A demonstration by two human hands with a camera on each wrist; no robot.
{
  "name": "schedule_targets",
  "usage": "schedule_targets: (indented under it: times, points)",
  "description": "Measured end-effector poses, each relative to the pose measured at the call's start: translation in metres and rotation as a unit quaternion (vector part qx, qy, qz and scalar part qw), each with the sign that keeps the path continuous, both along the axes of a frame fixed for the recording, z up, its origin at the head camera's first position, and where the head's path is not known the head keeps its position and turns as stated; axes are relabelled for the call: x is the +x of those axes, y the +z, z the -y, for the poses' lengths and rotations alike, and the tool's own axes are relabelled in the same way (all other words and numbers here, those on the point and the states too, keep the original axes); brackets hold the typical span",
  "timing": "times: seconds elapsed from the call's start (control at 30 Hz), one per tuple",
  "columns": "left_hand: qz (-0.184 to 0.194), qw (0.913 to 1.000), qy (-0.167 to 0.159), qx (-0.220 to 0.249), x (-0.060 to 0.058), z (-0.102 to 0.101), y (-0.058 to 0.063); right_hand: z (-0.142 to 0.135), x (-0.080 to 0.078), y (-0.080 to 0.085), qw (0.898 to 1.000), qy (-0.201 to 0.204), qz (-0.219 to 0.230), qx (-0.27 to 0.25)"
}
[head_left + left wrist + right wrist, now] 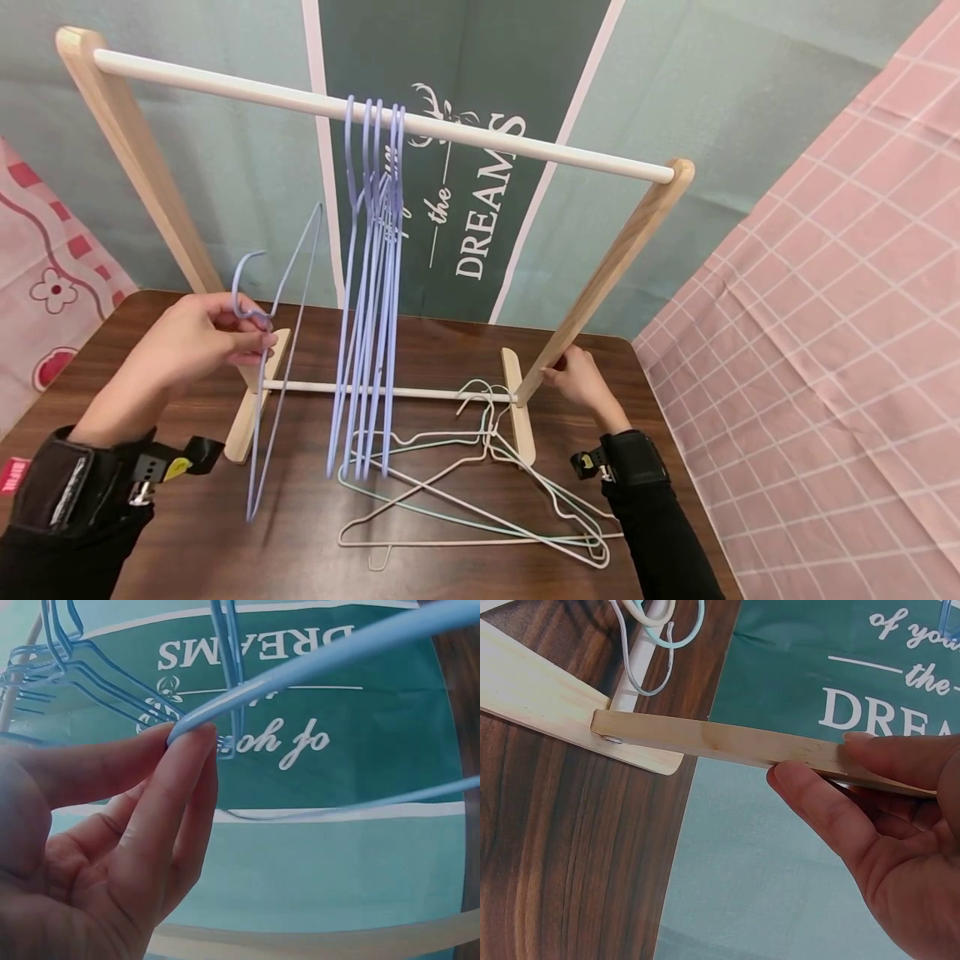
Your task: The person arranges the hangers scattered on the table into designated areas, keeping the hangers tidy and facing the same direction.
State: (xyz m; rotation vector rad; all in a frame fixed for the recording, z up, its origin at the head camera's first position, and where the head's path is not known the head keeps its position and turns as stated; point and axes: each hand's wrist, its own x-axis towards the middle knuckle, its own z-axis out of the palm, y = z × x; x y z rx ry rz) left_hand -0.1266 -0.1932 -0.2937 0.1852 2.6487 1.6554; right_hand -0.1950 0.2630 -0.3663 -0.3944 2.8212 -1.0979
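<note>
My left hand (198, 333) pinches a lavender-blue clothes hanger (237, 287) between thumb and fingers just below its hook. The hanger hangs upright beside the left post of a wooden rack, clear of the top rail. In the left wrist view, fingertips grip the blue hanger's arm (300, 671). My right hand (581, 383) holds the rack's right post (600, 292) low down, thumb on one side and fingers on the other, as the right wrist view also shows. Several matching blue hangers (367, 142) hang bunched near the middle of the white top rail (225, 83).
Loose white and mint hangers (450, 544) lie overlapping on the brown wooden table (187, 533), in front of the rack's lower white bar (435, 392) and against its right foot (522, 433). A green printed cloth (480, 50) hangs behind, a pink checked one (847, 333) at the right.
</note>
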Motion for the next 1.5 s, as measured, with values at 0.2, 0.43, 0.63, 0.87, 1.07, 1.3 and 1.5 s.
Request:
schedule_targets:
  times: [0.2,0.43,0.63,0.87,1.07,1.3,1.5]
  points:
    - [-0.004,0.9999,0.009,-0.004,-0.001,-0.003,0.012,0.002,-0.002,-0.001,1.0,-0.018,0.013,0.021]
    - [0.009,0.9996,0.019,-0.018,-0.005,-0.005,0.029,0.003,-0.002,0.0,0.999,-0.025,0.018,0.026]
    - [-0.004,0.9997,0.004,-0.023,-0.007,-0.004,0.035,0.001,-0.003,-0.001,0.999,-0.022,0.011,0.031]
    - [-0.018,0.9989,-0.002,-0.043,-0.007,-0.011,0.047,0.0,-0.003,-0.002,0.999,-0.021,0.011,0.031]
    - [-0.02,0.9995,-0.006,-0.024,-0.011,-0.018,0.059,-0.001,-0.002,-0.002,0.999,-0.015,0.011,0.034]
    - [-0.02,0.9988,-0.006,-0.044,-0.014,-0.024,0.069,-0.001,-0.002,-0.001,0.999,-0.017,0.022,0.033]
    - [-0.02,0.9988,0.004,-0.045,-0.015,-0.03,0.077,-0.001,0.0,0.0,0.999,-0.017,0.026,0.029]
